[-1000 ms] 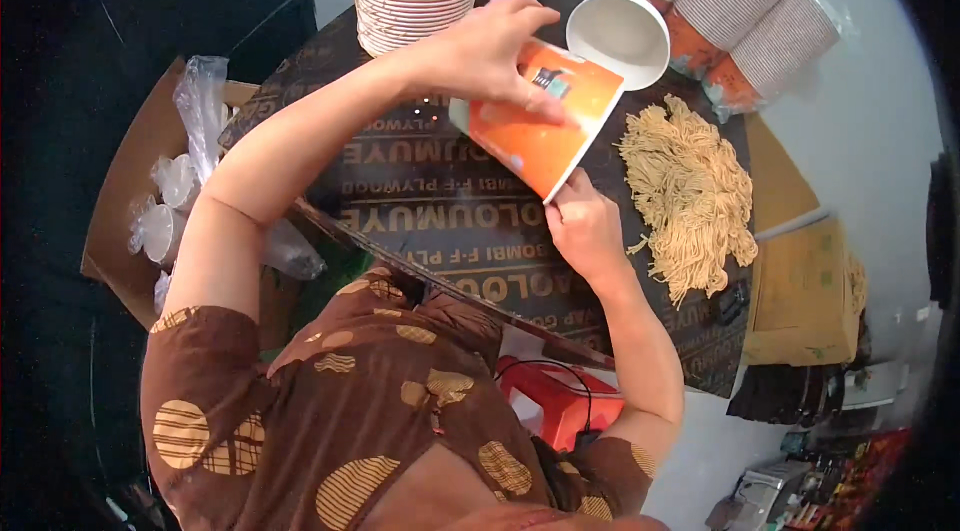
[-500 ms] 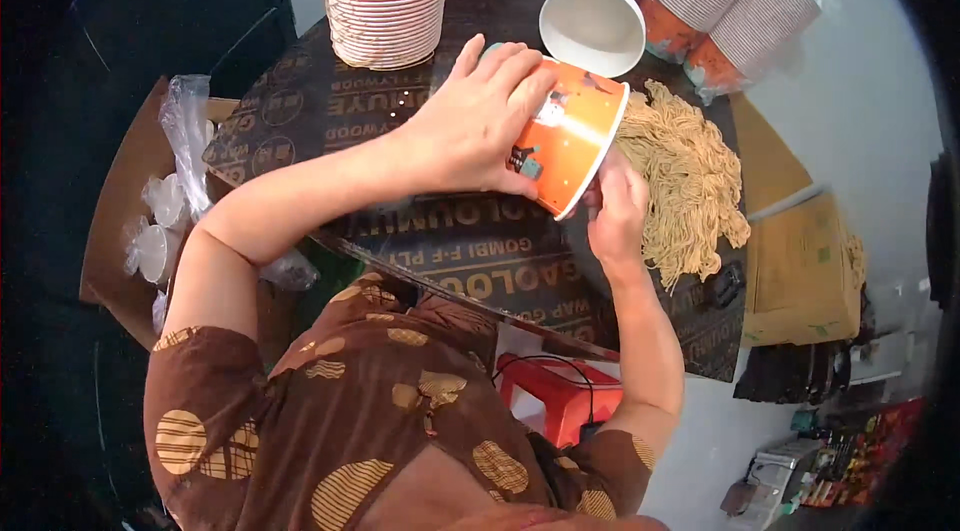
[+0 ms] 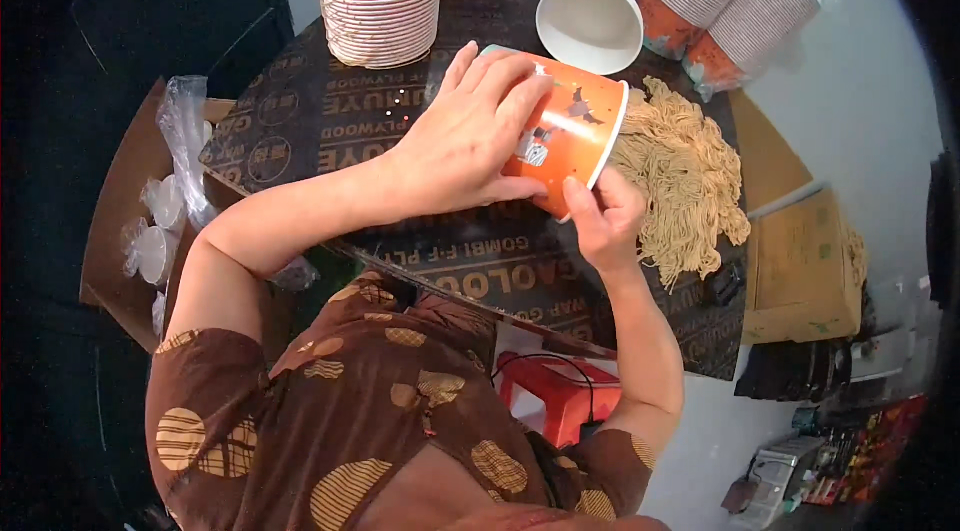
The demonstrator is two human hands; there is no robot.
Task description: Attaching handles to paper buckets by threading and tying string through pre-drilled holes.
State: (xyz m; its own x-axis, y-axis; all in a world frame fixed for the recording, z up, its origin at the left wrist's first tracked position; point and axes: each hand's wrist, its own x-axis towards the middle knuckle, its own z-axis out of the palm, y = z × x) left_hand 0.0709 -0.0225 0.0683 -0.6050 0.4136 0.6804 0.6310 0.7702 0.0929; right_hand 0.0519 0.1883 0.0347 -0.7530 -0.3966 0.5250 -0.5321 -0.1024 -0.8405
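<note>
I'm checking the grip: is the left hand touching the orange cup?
Touching. The head view shows the left hand laid over the side of the orange cup, with no gap.

The orange cup (image 3: pixel 583 126) looks like coated paper, smooth and glossy enough to catch a bright streak of light. The open white cup (image 3: pixel 592 26) has a smooth, paler sheen inside. The tan cord (image 3: pixel 690 191) is matt, fibrous and rough. The counter (image 3: pixel 470 266) looks like dark-faced wood board, smooth with a low gloss. Crinkled, shiny clear plastic forms the bag (image 3: pixel 185 146); the carton (image 3: pixel 800 276) is matt cardboard, the red stool (image 3: pixel 565 401) smooth plastic, the brown shirt (image 3: pixel 370 421) soft, matt cloth.
</note>
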